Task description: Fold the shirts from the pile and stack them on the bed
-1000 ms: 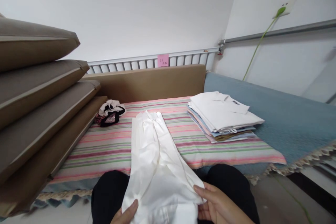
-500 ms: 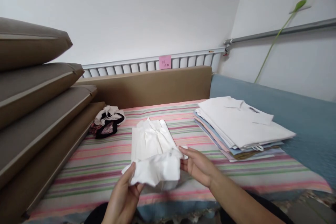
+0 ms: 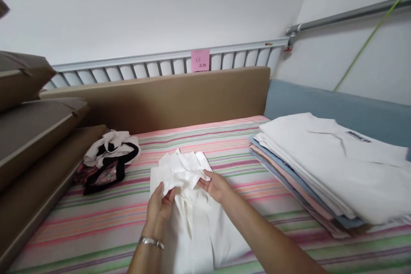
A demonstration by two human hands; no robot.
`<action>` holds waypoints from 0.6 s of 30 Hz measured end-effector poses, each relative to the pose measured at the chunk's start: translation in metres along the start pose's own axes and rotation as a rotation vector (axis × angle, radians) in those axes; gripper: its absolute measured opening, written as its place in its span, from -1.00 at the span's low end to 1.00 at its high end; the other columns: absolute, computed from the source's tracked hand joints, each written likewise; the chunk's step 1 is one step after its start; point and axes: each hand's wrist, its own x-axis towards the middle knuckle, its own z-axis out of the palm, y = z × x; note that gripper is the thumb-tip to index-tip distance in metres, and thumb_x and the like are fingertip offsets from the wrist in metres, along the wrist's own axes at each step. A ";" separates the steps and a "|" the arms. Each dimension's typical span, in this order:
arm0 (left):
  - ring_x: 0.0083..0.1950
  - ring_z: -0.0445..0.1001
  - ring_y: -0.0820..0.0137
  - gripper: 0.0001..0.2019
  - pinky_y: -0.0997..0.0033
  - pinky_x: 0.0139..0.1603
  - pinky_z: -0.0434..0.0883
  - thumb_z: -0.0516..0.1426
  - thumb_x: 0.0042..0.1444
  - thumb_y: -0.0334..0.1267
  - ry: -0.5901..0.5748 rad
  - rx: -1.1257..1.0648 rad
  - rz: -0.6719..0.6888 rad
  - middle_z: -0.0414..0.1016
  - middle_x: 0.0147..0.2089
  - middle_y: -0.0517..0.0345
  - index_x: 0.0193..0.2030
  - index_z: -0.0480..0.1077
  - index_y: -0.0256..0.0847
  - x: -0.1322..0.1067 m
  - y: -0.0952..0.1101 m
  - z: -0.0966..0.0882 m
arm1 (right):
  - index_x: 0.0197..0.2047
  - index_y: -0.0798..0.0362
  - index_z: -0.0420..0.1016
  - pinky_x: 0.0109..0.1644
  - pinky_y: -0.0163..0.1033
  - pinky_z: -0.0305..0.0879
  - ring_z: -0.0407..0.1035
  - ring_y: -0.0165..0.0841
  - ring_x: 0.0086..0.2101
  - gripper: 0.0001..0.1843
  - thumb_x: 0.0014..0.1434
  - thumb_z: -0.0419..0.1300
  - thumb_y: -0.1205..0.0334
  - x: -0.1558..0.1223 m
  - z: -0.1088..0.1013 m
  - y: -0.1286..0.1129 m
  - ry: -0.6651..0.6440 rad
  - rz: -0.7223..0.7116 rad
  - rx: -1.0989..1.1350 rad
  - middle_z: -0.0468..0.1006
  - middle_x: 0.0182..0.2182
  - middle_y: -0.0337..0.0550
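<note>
Two bare hands are gripping one white garment point(image 3: 195, 235), which is lying on the striped cloth point(image 3: 105, 218) in the near middle of the scene. The left hand point(image 3: 161, 202) is pinching the left end of a loose, crumpled edge, its thumb lying on top and its other fingers curling beneath. The right hand point(image 3: 214, 185) is closing its fingertips on the right end of that same edge. Between them the edge is sagging slightly, close to the garment's far end, where flat, pleated layers are showing on the striped cloth. Toward the near side, the white fabric is spreading between the forearms and running out of view. A silvery bracelet point(image 3: 150, 242) is circling the left wrist.

To the right, a stack of folded clothes point(image 3: 321, 158) is resting well apart from the garment, a white piece with dark lettering lying on top and blue, pink and brown layers showing below. To the left, a rumpled bundle point(image 3: 111, 154) of white, black and patterned fabric is lying beside several piled brown cushions point(image 3: 41, 124). Along the far side a brown panel point(image 3: 180, 98) is standing before a white radiator point(image 3: 128, 70), and a pink note point(image 3: 200, 60) is hanging on the radiator's front.
</note>
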 end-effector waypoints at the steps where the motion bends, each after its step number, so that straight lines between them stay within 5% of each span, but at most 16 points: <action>1: -0.38 0.50 0.41 -0.81 0.46 -0.35 0.53 0.10 0.07 -0.51 0.003 -0.009 0.010 0.48 -0.33 0.10 -0.15 0.34 -0.28 0.001 0.001 -0.001 | -0.15 0.18 0.34 -0.20 -0.24 0.45 0.48 -0.39 -0.42 -0.85 0.16 0.11 0.44 -0.002 0.001 -0.003 -0.009 0.005 0.006 0.55 -0.41 -0.12; 5: -0.36 0.49 0.40 -0.85 0.43 -0.34 0.52 0.11 0.07 -0.49 -0.002 -0.016 0.077 0.48 -0.33 0.08 -0.19 0.36 -0.28 0.007 0.013 0.008 | -0.15 0.19 0.35 -0.18 -0.23 0.46 0.48 -0.39 -0.40 -0.85 0.18 0.08 0.43 -0.001 0.018 -0.019 -0.066 -0.024 0.048 0.56 -0.41 -0.11; 12: -0.26 0.50 0.37 -0.85 0.35 -0.22 0.52 -0.02 0.21 -0.32 -0.013 -0.002 0.127 0.45 -0.26 0.00 -0.15 0.30 -0.31 0.037 0.019 0.039 | -0.24 0.08 0.31 -0.07 -0.22 0.41 0.47 -0.43 -0.32 -0.90 0.23 -0.01 0.39 0.047 0.037 -0.015 0.002 -0.168 -0.010 0.53 -0.37 -0.13; 15: -0.09 0.49 0.30 -0.78 0.24 -0.10 0.48 0.02 0.21 -0.16 -0.075 0.065 0.201 0.41 -0.03 -0.06 -0.12 0.34 -0.24 0.037 0.014 0.032 | -0.24 0.07 0.33 -0.06 -0.25 0.38 0.47 -0.40 -0.25 -0.94 0.18 0.08 0.33 0.048 0.025 -0.004 0.014 -0.247 -0.091 0.53 -0.32 -0.12; 18: 0.04 0.42 0.31 -0.82 0.29 0.00 0.41 0.12 0.13 -0.23 -0.108 0.298 0.463 0.37 0.08 0.04 -0.12 0.40 -0.15 0.038 0.010 0.009 | -0.20 0.08 0.40 -0.09 -0.21 0.37 0.46 -0.32 -0.20 -0.82 0.09 0.16 0.25 0.043 0.006 -0.001 0.029 -0.459 -0.481 0.55 -0.24 -0.10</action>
